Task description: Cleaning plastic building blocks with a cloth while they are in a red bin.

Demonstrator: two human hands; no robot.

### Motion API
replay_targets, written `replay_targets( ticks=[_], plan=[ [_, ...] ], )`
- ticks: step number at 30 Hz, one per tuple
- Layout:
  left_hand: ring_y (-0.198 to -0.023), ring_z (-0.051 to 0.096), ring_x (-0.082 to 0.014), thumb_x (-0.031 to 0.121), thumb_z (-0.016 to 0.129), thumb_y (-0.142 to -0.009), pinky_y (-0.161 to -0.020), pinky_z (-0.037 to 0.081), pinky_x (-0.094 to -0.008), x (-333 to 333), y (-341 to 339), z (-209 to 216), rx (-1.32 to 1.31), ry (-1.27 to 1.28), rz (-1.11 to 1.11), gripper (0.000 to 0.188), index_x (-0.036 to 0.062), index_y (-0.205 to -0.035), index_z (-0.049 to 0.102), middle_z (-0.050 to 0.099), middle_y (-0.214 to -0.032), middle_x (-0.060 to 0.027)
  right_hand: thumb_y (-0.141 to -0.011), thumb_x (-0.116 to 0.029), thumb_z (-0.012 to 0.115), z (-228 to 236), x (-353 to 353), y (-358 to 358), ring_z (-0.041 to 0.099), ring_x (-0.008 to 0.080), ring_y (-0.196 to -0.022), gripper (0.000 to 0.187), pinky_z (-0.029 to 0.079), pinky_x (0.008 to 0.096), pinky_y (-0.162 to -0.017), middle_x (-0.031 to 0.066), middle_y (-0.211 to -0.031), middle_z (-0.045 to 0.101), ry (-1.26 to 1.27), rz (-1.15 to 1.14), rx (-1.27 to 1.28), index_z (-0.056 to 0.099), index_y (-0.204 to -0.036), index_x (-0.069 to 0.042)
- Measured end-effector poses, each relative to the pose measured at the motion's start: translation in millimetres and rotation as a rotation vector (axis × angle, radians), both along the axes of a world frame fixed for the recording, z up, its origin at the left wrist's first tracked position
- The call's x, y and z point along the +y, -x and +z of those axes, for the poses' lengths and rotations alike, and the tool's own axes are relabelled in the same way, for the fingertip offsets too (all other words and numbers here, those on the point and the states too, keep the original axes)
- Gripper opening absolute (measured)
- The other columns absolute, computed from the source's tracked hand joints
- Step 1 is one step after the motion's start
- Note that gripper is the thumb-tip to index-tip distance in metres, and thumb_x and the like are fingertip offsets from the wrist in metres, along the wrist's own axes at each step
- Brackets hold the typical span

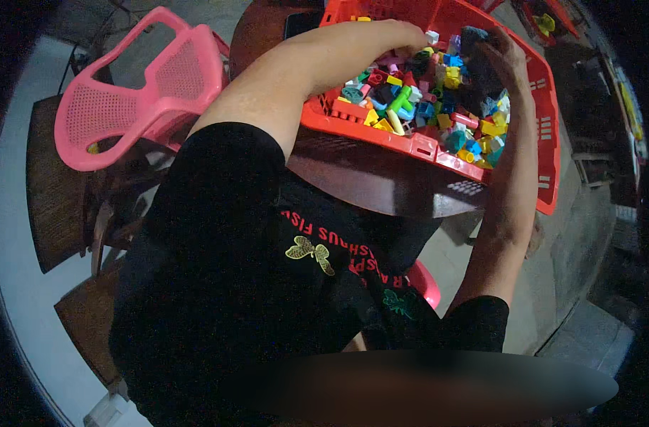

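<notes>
Both hands are placed inside the red slotted plastic crate (402, 142), over its loose contents. The step in hand is judged to be the picking through of mixed toy building bricks (425, 110). The left hand (408, 35) is held over the crate's left-hand part, with the forearm passed across its side. The right hand (506, 57) is held toward the crate's far right, with its fingers bent downward near a dark grey-blue item (474, 34). It cannot be told whether that item is touched or gripped. The left fingertips are hidden behind the hand itself; how far they are spread, and whether a brick is held, cannot be determined.

The next move is judged to call for a light fingertip pinch on a single piece, with neighbouring pieces nudged aside; small bricks could easily be buried or dislodged in so crowded a heap.

The bricks are contained within the crate, spread in an uneven layer up to its near wall. Red, yellow, blue, teal, white and pink pieces are noted. A bright green branched piece (401, 99) is lodged near the middle of the heap, and a long red studded brick (350, 110) is found at the crate's near left corner. The crate is apparently supported by the brown table (367, 174) beneath it.
</notes>
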State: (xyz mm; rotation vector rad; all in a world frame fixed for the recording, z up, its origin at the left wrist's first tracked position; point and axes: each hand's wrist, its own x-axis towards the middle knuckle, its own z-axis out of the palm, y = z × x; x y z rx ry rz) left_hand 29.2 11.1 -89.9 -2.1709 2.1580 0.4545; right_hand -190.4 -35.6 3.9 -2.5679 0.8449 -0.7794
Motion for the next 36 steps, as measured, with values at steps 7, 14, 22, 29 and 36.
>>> replay_targets(
  ticks=[7, 14, 22, 29, 36],
  plan=[
    [-0.088, 0.060, -0.0212, 0.018, 0.071, -0.064, -0.076, 0.049, -0.0327, -38, 29, 32, 0.611, 0.515, -0.146, 0.042, 0.0105, -0.103, 0.058, 0.063, -0.094, -0.0078, -0.076, -0.025, 0.064, 1, -7, 8, 0.059, 0.0194, -0.090, 0.039, 0.046, 0.0308, -0.075, 0.0104, -0.100, 0.062, 0.137, -0.142, 0.013, 0.054, -0.110, -0.010],
    [-0.066, 0.058, -0.0281, 0.012, 0.063, -0.074, -0.061, 0.047, -0.0399, -22, 68, 103, 1.585, 0.253, 0.164, 0.027, 0.0027, -0.099, 0.058, 0.061, -0.084, -0.0172, -0.077, -0.016, 0.063, 2, -9, 41, 0.058, 0.0185, -0.089, 0.036, 0.045, 0.0289, -0.076, 0.0103, -0.100, 0.061, 0.142, -0.386, -0.151, 0.053, -0.110, -0.008],
    [-0.075, 0.060, -0.0162, 0.004, 0.053, -0.082, -0.063, 0.050, -0.0273, 5, 57, 78, 1.633, 0.416, 0.237, 0.017, 0.0023, -0.099, 0.055, 0.059, -0.085, -0.0080, -0.073, -0.005, 0.057, 7, 20, 5, 0.057, 0.0239, -0.093, 0.034, 0.042, 0.0320, -0.083, 0.0118, -0.095, 0.059, 0.250, -0.035, -0.330, 0.052, -0.107, -0.005],
    [-0.073, 0.057, -0.0125, 0.014, 0.054, -0.085, -0.064, 0.051, -0.0305, 10, 63, 98, 1.825, 0.363, -0.009, 0.015, 0.0053, -0.097, 0.056, 0.059, -0.086, -0.0045, -0.086, -0.012, 0.048, 21, 21, 11, 0.056, 0.0113, -0.074, 0.020, 0.045, 0.0248, -0.067, 0.0024, -0.085, 0.058, -0.886, 0.026, -0.779, 0.053, -0.103, -0.003],
    [-0.074, 0.060, -0.0161, 0.022, 0.062, -0.079, -0.062, 0.051, -0.0329, 10, 59, 95, 1.685, 0.374, 0.080, 0.022, 0.0072, -0.095, 0.057, 0.061, -0.085, -0.0060, -0.076, -0.012, 0.061, 4, 16, 11, 0.059, 0.0207, -0.082, 0.026, 0.046, 0.0345, -0.070, 0.0079, -0.089, 0.061, -0.063, -0.222, -0.283, 0.055, -0.101, -0.010]
  ],
)
